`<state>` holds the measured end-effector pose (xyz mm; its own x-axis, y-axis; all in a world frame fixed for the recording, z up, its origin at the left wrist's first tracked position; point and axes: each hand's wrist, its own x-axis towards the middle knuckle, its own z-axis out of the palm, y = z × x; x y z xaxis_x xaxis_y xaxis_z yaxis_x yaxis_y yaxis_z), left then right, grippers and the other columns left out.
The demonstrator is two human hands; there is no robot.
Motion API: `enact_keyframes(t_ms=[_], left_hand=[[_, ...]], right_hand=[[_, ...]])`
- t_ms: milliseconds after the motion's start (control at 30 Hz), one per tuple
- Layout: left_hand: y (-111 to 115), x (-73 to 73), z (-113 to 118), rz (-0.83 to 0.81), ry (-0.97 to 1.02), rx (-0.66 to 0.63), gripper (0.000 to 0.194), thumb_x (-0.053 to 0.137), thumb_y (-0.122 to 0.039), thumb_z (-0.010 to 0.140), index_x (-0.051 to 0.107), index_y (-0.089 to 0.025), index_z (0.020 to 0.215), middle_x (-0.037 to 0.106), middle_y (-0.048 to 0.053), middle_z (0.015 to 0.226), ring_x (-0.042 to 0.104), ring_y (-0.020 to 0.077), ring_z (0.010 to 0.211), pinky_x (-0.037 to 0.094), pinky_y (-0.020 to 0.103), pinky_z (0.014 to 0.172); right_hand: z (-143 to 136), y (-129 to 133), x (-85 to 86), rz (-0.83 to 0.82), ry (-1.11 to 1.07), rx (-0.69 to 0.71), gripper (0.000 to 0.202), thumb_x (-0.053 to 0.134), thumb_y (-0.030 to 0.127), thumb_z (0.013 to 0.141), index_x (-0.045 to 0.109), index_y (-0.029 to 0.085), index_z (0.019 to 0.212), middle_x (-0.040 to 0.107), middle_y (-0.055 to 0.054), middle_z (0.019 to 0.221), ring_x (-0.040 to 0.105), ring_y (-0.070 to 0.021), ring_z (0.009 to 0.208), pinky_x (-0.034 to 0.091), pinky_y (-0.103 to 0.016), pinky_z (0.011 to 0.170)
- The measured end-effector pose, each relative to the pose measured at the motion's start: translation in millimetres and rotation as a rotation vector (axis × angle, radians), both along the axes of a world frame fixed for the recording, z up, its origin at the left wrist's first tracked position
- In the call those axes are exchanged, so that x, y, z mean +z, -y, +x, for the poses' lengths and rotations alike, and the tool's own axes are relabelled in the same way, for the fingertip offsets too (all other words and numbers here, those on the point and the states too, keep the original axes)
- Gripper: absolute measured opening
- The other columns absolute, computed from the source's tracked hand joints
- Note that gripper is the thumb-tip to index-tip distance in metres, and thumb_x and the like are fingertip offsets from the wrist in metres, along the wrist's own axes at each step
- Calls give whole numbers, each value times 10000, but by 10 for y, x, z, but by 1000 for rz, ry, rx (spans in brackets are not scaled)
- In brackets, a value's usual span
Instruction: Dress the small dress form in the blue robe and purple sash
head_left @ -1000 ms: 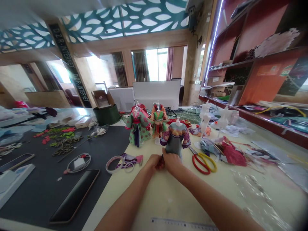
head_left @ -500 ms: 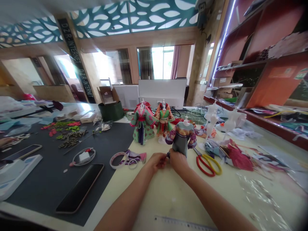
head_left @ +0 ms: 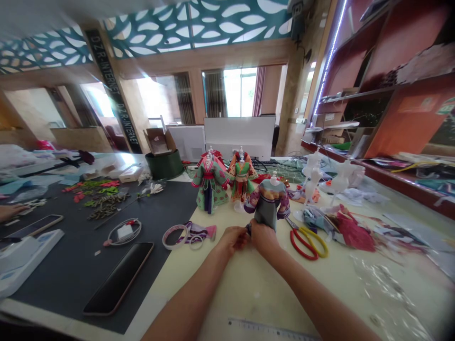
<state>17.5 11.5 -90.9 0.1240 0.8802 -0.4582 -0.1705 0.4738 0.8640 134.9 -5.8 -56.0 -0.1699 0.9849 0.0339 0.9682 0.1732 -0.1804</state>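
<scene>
A small dress form in a grey dress (head_left: pixel 266 208) with purple patterned sleeves stands in front of me. Around the lower part of that dress my right hand (head_left: pixel 263 237) is closed, at its hem. Just left of it, my left hand (head_left: pixel 234 238) has its fingers pinched at a small dark bit of cloth (head_left: pixel 249 229) beside the hem. Behind stand dress forms in a green robe (head_left: pixel 209 189) and in an orange and green robe (head_left: pixel 242 182). Scissors with red and yellow handles (head_left: pixel 308 242) lie right of my right hand.
Tape rolls (head_left: pixel 175 237) and a purple cloth piece (head_left: pixel 201 231) lie to the left, near a phone (head_left: pixel 119 278) on a dark mat. A ruler (head_left: pixel 266 330) is at the front. Bare white forms (head_left: pixel 313 177) and cloth scraps (head_left: pixel 350 229) are at right. Another person's hand (head_left: pixel 10 212) shows at far left.
The other person's hand at the far left has shifted slightly. My own hands and the grey dress look almost unchanged.
</scene>
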Motion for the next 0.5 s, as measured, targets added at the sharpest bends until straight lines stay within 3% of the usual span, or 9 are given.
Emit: enact_keyframes(t_ms=[200,500], left_hand=[[-11,-10,47,65,-134,30,160,529,-147,745,456,-142,602,445,-33,482,411,77,381,264,184,374],[-89,-52,68,195,-525,-4,192,546,-125,696,497,-139,510,337,-34,348,362,109,339,242,224,394]], right_hand=[[17,13,7,14,36,-10,252,400,96,832,516,109,1056,665,-160,849,658,-228,823,466,-289,692],[42,25,-23,27,64,-5,220,420,88,819,535,94,1007,657,-177,824,657,-230,809,456,-287,684]])
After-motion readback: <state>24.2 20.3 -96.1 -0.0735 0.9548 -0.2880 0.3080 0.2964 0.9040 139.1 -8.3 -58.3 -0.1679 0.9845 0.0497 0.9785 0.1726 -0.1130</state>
